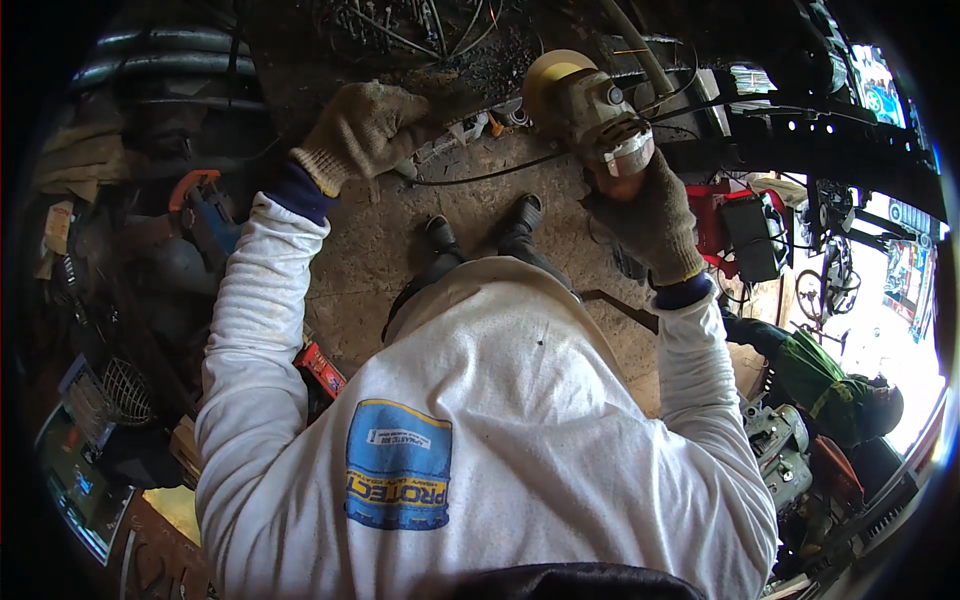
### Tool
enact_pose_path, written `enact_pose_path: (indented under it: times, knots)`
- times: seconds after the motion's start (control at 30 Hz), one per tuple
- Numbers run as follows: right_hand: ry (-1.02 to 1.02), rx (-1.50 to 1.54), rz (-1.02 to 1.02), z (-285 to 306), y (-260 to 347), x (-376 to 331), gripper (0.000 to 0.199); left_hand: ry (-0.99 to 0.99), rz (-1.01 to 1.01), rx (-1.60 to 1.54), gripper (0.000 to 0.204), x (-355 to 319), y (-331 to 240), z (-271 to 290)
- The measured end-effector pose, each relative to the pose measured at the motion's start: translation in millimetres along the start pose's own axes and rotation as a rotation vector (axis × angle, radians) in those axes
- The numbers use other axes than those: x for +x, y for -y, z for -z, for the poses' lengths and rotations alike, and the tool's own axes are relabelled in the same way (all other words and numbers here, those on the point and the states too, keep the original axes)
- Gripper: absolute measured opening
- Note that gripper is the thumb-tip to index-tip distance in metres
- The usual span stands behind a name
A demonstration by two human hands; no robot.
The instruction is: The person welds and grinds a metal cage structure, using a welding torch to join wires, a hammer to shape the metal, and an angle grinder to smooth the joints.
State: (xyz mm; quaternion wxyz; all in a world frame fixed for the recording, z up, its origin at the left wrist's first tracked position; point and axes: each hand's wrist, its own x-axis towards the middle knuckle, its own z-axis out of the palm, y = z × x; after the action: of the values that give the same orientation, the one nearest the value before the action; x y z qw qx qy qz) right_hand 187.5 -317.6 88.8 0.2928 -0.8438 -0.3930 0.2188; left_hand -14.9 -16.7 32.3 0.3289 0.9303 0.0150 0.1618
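My right hand (655, 220), in a knitted work glove, is wrapped round the body of an angle grinder (605, 118). Its pale yellow guard or disc (556, 80) points up and to the left. My left hand (365, 135), gloved alike, is curled closed at the left end of a narrow metal piece (460, 132); what lies inside its fingers is hidden. A thin dark cable (490, 178) runs between the left hand's fingers area and the grinder, and I cannot tell whether the left hand touches it.
A long dark metal beam with holes (800, 155) stretches across the right. Tangled wire (400, 30) lies at the far side. A person in green (825, 385) crouches at right, near a metal machine part (778, 450). A red box (320, 370) sits beside my left arm.
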Motion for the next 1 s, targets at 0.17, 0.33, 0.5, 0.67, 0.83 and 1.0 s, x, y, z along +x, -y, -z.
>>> enact_pose_path:
  times: [0.17, 0.33, 0.5, 0.67, 0.83, 1.0]
  knots:
    - [0.020, 0.031, -0.042, 2, 10, -6, 0.069, 0.045, 0.123, -0.089, 0.024, 7, -18, 8]
    - [-0.003, -0.031, 0.060, -7, 6, -3, 0.073, 0.010, 0.022, -0.040, 0.026, 7, -16, 7]
    - [0.003, 0.002, 0.016, 0, 0, 2, 0.075, 0.030, 0.096, -0.024, 0.027, 2, -13, 5]
    - [0.043, -0.066, 0.005, 9, 19, -3, 0.075, 0.129, 0.166, 0.047, 0.027, 1, -14, 1]
    - [0.063, -0.136, -0.010, 10, 21, 1, 0.074, 0.018, -0.079, 0.213, 0.027, 2, -7, -6]
    - [0.020, -0.157, -0.020, 10, 7, 4, 0.076, 0.020, -0.076, 0.261, 0.024, 1, -4, -7]
